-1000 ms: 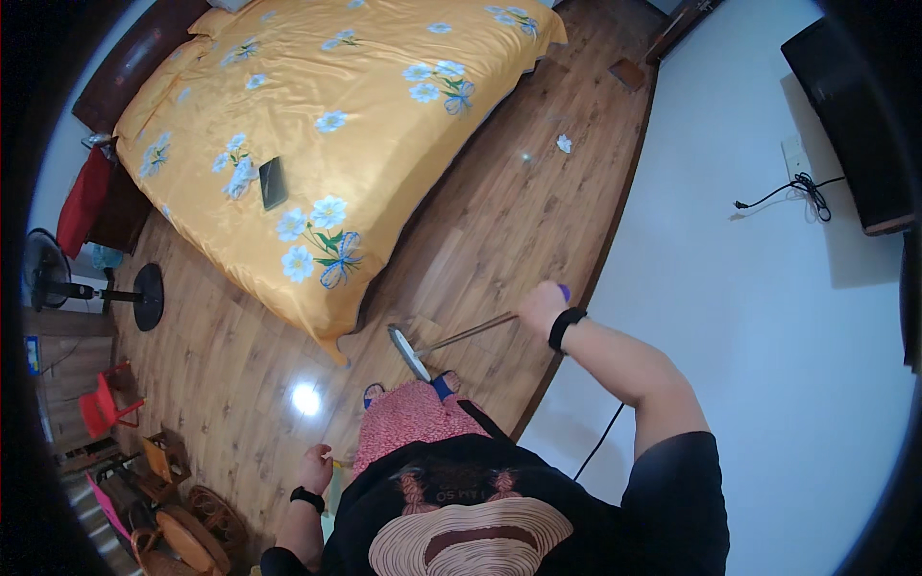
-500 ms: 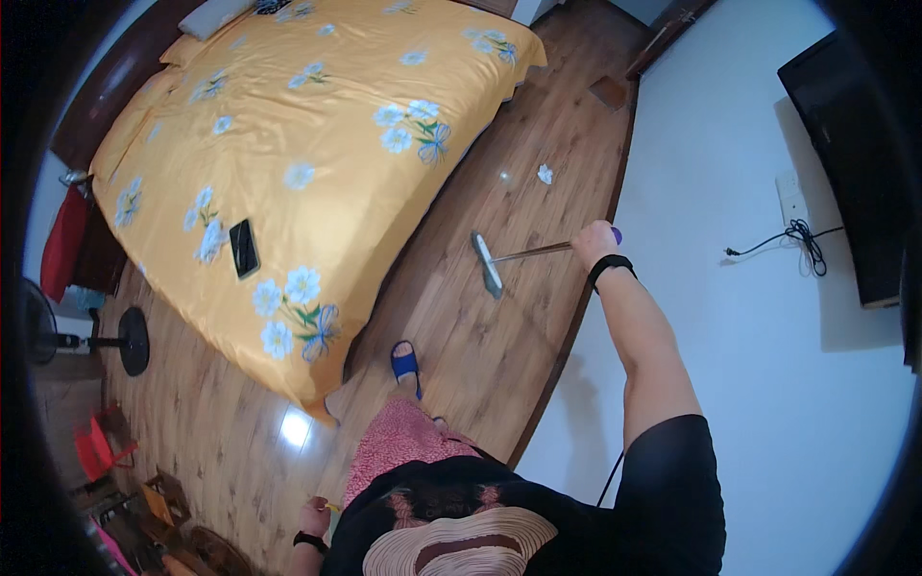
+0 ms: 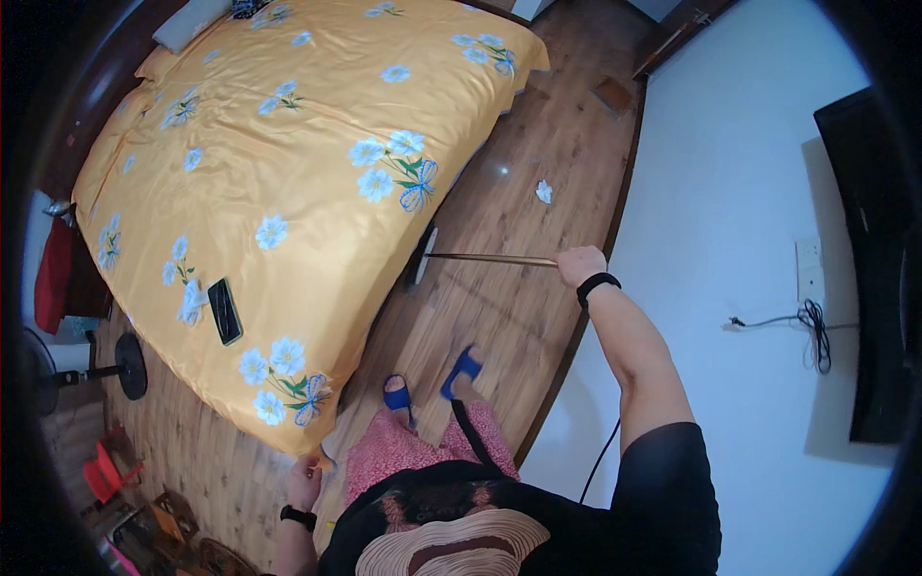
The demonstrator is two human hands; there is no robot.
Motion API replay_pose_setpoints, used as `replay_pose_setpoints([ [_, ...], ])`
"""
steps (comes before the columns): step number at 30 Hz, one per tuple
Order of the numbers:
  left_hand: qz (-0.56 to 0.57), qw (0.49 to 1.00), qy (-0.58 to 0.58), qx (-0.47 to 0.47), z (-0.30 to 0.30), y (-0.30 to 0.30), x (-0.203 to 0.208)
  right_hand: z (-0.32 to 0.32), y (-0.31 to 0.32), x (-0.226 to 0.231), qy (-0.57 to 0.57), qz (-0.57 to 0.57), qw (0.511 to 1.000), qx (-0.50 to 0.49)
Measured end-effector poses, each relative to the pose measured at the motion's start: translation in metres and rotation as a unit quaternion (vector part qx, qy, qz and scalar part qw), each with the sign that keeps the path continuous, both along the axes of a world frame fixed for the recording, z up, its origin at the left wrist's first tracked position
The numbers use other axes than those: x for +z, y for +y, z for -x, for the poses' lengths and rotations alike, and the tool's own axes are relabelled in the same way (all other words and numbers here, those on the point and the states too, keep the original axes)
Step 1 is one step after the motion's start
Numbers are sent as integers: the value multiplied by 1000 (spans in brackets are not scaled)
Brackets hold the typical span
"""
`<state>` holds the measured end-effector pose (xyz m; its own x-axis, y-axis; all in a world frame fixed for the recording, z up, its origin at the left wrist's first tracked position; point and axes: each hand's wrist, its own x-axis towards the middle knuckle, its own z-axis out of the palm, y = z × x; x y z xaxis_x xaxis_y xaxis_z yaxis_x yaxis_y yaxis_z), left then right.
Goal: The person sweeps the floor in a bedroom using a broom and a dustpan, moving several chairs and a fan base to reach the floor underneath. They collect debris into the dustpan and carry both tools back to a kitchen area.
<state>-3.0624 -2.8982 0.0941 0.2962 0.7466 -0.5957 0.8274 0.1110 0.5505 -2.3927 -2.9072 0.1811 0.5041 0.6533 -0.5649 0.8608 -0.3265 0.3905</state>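
Mop (image 3: pixel 492 258) beside bed (image 3: pixel 317 144), work seemingly midway

Your right hand (image 3: pixel 581 266) clamps the mop; a white scrap (image 3: pixel 545 192) lies ahead, untouched, on the floor (image 3: pixel 519 322), while whether your left hand (image 3: pixel 304 483), near the bed's corner, grips anything cannot be told

Bed (image 3: pixel 331 197), covered in a yellow satin-look spread printed with blue-white flowers; a dark-screened smartphone (image 3: pixel 225 312) laid near the foot, a pale pillow (image 3: pixel 190 23) placed at the headboard end; floor (image 3: pixel 552 144), laid in brown wood-grain planks; on it are found a crumpled white tissue (image 3: pixel 544 191), a brown square mat (image 3: pixel 612 94), two worn blue slippers (image 3: pixel 398 393), a round black fan base (image 3: pixel 132 366), a small red chair (image 3: pixel 108 472); a flat mop head (image 3: pixel 425 255) is seen beside the bed's overhang, its contact unclear.
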Motion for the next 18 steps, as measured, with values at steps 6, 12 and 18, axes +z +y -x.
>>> replay_pose_setpoints([
  [6,25,992,107,61,-28,-54,1,-113,14,20,-28,31,999,19],
  [12,83,991,72,79,-102,-97,-27,-223,0,41,-98,33,983,150],
  [18,59,997,-11,45,-195,-65,-8,-253,-28,75,-53,39,978,199],
])
